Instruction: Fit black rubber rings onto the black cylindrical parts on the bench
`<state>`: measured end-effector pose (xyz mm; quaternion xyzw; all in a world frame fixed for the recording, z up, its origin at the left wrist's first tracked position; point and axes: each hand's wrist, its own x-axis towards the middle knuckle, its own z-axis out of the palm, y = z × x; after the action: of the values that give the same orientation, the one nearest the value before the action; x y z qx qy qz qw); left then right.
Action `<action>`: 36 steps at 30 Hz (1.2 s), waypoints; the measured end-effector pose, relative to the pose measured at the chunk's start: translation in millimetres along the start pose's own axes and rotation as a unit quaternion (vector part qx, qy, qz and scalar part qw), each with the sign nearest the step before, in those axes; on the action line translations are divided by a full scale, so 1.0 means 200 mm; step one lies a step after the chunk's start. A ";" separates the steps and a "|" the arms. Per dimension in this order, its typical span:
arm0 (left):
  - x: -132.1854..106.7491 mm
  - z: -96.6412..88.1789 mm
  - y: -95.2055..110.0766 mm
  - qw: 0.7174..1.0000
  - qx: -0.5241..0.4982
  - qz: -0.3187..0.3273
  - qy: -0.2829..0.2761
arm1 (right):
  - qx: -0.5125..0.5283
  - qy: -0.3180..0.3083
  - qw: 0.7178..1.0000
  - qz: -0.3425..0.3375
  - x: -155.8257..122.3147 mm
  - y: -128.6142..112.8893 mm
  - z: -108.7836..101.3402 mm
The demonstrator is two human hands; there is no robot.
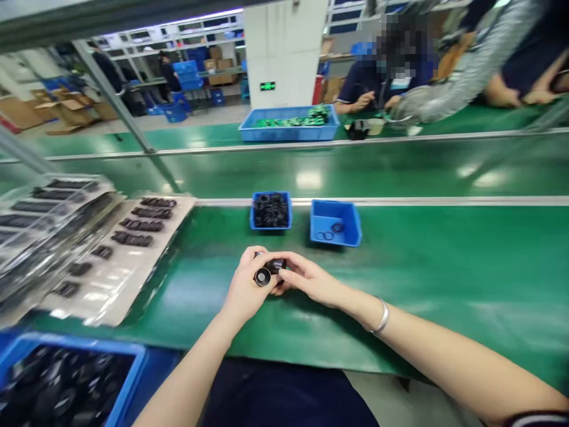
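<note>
Over the green work surface, my left hand (249, 279) is closed around a black cylindrical part (262, 277) whose round end with a pale centre faces me. My right hand (306, 277) meets it from the right, thumb and fingers closed on a black part (278, 265) at the far side. Whether these are one joined piece or two, I cannot tell, as fingers cover much of them. Just beyond my hands stands a small blue bin (253, 220) filled with black rings. To its right, another blue bin (334, 237) holds a few thin black rings.
Plastic trays (111, 284) with rows of black parts lie at the left. A blue crate (137, 362) of black parts is at lower left. Across the rail, a long blue tray (288, 135) holds green pieces. A co-worker (360, 89) sits opposite, beside a silver duct (475, 83).
</note>
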<state>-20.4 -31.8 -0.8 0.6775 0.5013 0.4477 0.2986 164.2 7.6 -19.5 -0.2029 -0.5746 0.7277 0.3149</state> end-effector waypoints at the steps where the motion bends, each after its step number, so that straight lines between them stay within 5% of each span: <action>1: 0.05 0.05 -0.01 1.000 -0.009 0.006 -0.015 | 0.007 0.025 1.000 0.002 -0.03 0.00 -0.06; 4: 0.16 0.15 -0.02 0.997 -0.043 -0.001 -0.062 | 0.042 0.064 0.997 0.018 -0.11 0.00 -0.19; 8: 0.22 0.21 -0.04 0.982 -0.132 -0.094 -0.094 | 0.074 0.085 0.993 0.020 -0.15 0.03 -0.27; 14: 0.21 0.13 -0.10 0.980 -0.151 -0.128 -0.032 | 0.143 0.114 0.983 0.027 -0.16 0.03 -0.31; 18: 0.20 0.09 -0.11 0.988 -0.061 -0.134 -0.049 | 0.164 0.137 0.976 0.028 -0.17 0.02 -0.34; 21: 0.19 0.10 -0.11 0.995 0.022 -0.086 -0.054 | 0.093 0.167 0.981 0.004 -0.17 0.03 -0.36; 23: 0.18 0.12 -0.11 0.996 0.058 -0.052 -0.053 | -0.042 0.183 0.982 -0.026 -0.18 0.04 -0.36; 28: 0.18 0.12 -0.16 0.992 0.039 -0.110 -0.039 | -0.438 0.128 0.881 -0.129 -0.21 0.03 -0.34; 36: 0.20 0.08 -0.21 0.989 0.032 -0.129 -0.058 | -0.680 -0.034 0.719 -0.141 -0.18 -0.04 -0.29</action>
<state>-18.4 20.4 -30.9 0.6412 0.5806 0.3487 0.3608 230.5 24.6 -29.9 -0.2538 -0.9471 0.0952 0.1718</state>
